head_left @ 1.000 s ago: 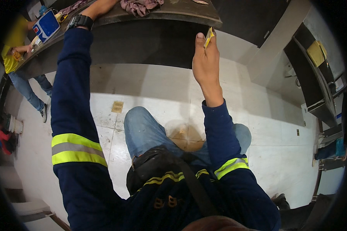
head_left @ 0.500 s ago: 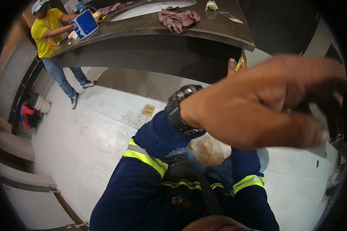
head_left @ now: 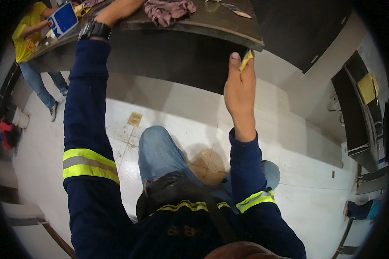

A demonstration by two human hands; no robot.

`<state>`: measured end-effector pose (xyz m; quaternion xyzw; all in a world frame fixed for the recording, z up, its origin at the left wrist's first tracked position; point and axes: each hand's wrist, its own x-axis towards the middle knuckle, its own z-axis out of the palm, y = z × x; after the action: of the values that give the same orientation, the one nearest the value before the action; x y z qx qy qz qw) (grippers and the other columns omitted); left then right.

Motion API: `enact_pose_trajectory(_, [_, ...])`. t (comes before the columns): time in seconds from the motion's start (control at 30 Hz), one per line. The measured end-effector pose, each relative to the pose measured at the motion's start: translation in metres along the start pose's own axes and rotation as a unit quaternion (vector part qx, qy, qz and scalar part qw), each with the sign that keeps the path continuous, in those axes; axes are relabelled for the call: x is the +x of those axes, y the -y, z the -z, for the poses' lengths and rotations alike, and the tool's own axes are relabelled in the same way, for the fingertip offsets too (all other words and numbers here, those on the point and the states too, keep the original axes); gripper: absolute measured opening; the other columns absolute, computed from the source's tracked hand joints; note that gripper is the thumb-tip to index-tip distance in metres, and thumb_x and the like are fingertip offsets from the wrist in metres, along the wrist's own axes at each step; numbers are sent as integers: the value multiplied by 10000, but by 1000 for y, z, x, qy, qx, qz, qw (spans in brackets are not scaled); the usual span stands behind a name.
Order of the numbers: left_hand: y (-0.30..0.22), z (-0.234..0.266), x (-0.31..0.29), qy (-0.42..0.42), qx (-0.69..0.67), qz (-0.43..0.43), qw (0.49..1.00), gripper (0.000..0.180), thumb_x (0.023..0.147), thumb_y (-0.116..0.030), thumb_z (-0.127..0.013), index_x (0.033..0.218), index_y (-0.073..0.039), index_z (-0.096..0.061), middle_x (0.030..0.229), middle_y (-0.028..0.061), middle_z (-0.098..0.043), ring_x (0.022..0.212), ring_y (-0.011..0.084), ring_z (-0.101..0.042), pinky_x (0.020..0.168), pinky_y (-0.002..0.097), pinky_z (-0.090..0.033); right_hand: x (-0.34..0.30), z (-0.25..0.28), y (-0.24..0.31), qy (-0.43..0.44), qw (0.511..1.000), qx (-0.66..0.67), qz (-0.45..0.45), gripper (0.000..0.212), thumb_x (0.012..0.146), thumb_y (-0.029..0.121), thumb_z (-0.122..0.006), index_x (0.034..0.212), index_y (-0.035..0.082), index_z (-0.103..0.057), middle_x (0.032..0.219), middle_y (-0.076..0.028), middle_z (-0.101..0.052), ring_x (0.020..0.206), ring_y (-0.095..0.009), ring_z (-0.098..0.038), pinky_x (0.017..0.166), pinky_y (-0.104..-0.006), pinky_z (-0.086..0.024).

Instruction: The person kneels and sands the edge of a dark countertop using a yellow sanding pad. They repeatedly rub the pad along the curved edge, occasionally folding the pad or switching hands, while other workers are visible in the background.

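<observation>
My right hand (head_left: 240, 93) is closed around a thin yellow strip-like thing (head_left: 246, 60) at the right corner of the dark countertop (head_left: 212, 21). The strip shows between thumb and fingers; its exact kind is unclear. Stretched forward, my left hand (head_left: 119, 11) with a black watch (head_left: 95, 30) at its wrist reaches over the countertop. The upper picture edge cuts off its fingers. A crumpled mauve cloth (head_left: 168, 12) lies on the counter to the right of that hand.
At the far left a person in a yellow shirt (head_left: 28, 34) handles a blue and white container (head_left: 63, 20). A flat card-like piece (head_left: 237, 11) lies near the counter's right end. Dark shelving (head_left: 354, 110) with a yellow object (head_left: 368, 89) stands right. A floor drain (head_left: 135, 119) is below the counter.
My left hand has swung from close in front of the view, at the right, to the counter at upper left. The view has shifted, showing my right hand and the yellow strip more fully.
</observation>
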<state>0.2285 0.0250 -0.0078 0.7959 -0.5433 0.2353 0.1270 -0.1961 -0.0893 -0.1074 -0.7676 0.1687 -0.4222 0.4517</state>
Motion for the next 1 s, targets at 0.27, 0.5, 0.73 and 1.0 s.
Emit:
enact_pose_trajectory(0.27, [-54,21,-5,43,10,101,994,694,1055,-547,-362,1122,56,-700,1177,311,-677,1174,465,-623,1005,489,-471,-20,-8,-7,-84,982,-126,109,633,1112,413,-398,1468,-110,-384,1014,-279,-668,923,-404,-670,880,-423,-512])
enact_pose_trajectory(0.5, [-37,4,13,40,38,67,996,688,1048,-532,-366,1084,60,-713,1135,322,-682,1147,475,-631,995,507,-478,-4,-2,19,-68,980,-188,16,518,1085,347,-444,1356,-93,-466,952,-273,-656,865,-327,-650,833,-451,-495])
enact_pose_trajectory(0.73, [-44,4,20,35,21,116,992,634,1032,-503,-383,1192,20,-705,1267,288,-654,1244,431,-605,1067,478,-455,-18,-5,-7,-84,985,-150,17,537,1057,287,-464,1421,-105,-415,1051,-282,-661,951,-335,-667,907,-432,-497])
enact_pose_trajectory(1.0, [-36,-3,24,22,36,23,999,587,1020,-453,-382,1171,6,-715,1230,270,-676,1200,426,-630,1044,484,-472,-17,-7,-1,-83,985,-152,19,532,1039,253,-470,1435,-96,-402,1005,-259,-651,908,-303,-656,880,-413,-509])
